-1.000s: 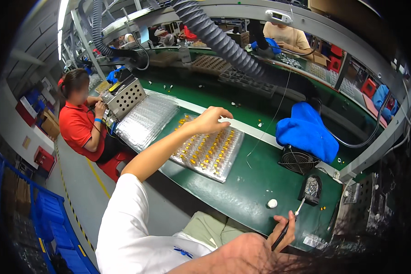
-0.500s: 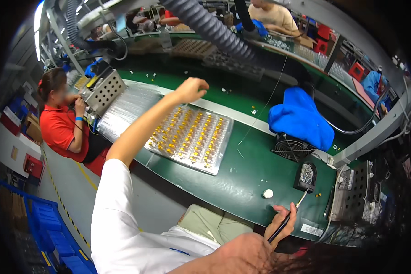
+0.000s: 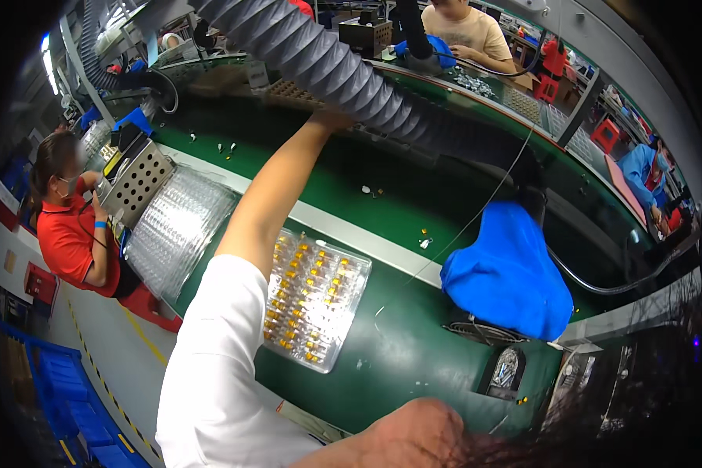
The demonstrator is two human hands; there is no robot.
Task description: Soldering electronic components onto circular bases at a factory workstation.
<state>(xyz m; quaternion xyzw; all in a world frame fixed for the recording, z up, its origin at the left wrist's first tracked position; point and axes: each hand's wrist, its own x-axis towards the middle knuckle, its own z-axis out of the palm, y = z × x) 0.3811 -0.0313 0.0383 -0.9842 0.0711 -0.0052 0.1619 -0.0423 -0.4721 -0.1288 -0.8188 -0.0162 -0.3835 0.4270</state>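
Observation:
My left arm reaches far across the bench, and my left hand (image 3: 331, 119) is over the back of the green belt, beside a tray of brown pieces (image 3: 292, 95). A grey ribbed hose hides its fingers, so I cannot see whether it holds anything. Below my forearm lies a clear plastic tray (image 3: 351, 312) with rows of small yellow-orange parts, partly covered by my arm. My right hand is out of sight beneath the lower edge. At the right, a black bin (image 3: 505, 373) holds small shiny metal pieces.
The thick grey hose (image 3: 312, 58) hangs across the upper middle. A blue cloth (image 3: 507, 269) covers a fan at the right. Stacked clear trays (image 3: 181, 226) and a perforated metal box (image 3: 136, 183) stand left, near a co-worker in red (image 3: 78, 242). Small white pieces dot the belt.
My left hand has moved farther away, over the belt and behind the hose. My right hand, which held a slim dark-handled tool, has left the picture. The view has shifted.

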